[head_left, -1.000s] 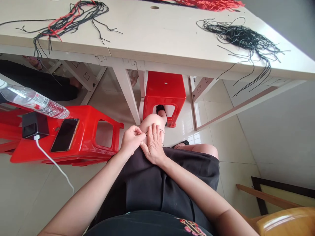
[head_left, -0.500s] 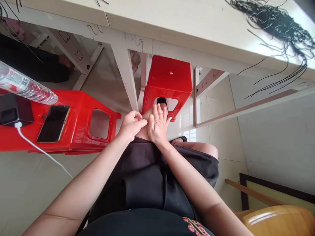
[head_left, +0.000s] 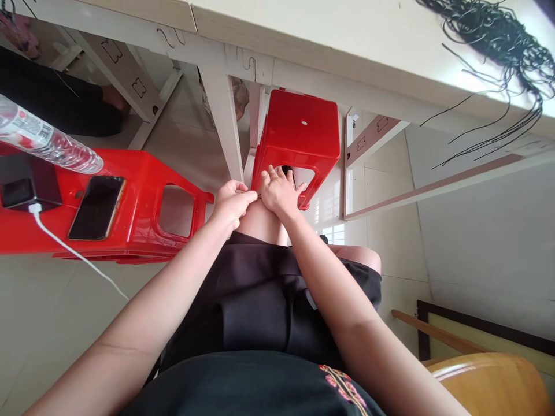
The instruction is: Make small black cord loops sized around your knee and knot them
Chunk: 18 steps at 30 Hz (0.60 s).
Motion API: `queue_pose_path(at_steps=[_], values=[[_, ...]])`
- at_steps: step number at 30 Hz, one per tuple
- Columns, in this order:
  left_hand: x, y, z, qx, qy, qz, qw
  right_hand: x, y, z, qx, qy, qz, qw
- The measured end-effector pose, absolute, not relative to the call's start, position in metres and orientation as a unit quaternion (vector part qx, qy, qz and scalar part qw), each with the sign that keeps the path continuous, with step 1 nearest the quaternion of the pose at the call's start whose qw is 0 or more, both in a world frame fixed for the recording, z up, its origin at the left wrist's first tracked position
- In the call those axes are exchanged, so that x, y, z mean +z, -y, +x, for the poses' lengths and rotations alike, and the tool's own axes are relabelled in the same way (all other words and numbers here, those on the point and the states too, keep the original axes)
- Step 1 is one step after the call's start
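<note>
My left hand [head_left: 232,203] is closed in a pinch just above my bare knee [head_left: 262,222]. A short bit of thin dark cord [head_left: 259,197] shows at its fingertips, mostly hidden. Beside it, my right hand [head_left: 280,190] lies flat on the lower leg with its fingers spread. The cord seems to run towards the right palm; whether it passes beneath cannot be seen. On the table [head_left: 338,34] above, a tangled bundle of black cords [head_left: 489,40] lies at the right, its loose ends hanging over the edge.
A red stool [head_left: 303,124] stands ahead under the table. Another red stool [head_left: 139,202] at left carries a phone [head_left: 97,207], a plastic bottle [head_left: 52,138] and a dark charger box [head_left: 30,182] with a white cable [head_left: 82,257]. A wooden chair [head_left: 489,384] is at lower right.
My right hand has slid forward along the leg, away from my body, its fingers now nearer the stool. My left hand has shifted slightly forward, still pinching.
</note>
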<state>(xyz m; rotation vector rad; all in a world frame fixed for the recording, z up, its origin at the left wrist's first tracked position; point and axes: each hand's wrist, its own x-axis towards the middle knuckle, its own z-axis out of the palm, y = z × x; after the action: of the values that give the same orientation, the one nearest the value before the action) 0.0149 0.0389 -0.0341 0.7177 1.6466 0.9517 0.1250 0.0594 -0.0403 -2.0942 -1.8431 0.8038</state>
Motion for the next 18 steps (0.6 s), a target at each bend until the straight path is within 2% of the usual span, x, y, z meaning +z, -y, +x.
queue_pose_path(at_steps=[10,18], values=[[-0.034,-0.043,0.013,0.409,-0.674,0.277,0.550,-0.036,-0.096,0.124,0.360,0.608,-0.708,0.001],[-0.037,-0.044,0.011,0.429,-0.659,0.289,0.547,-0.038,-0.099,0.123,0.370,0.587,-0.720,0.014]])
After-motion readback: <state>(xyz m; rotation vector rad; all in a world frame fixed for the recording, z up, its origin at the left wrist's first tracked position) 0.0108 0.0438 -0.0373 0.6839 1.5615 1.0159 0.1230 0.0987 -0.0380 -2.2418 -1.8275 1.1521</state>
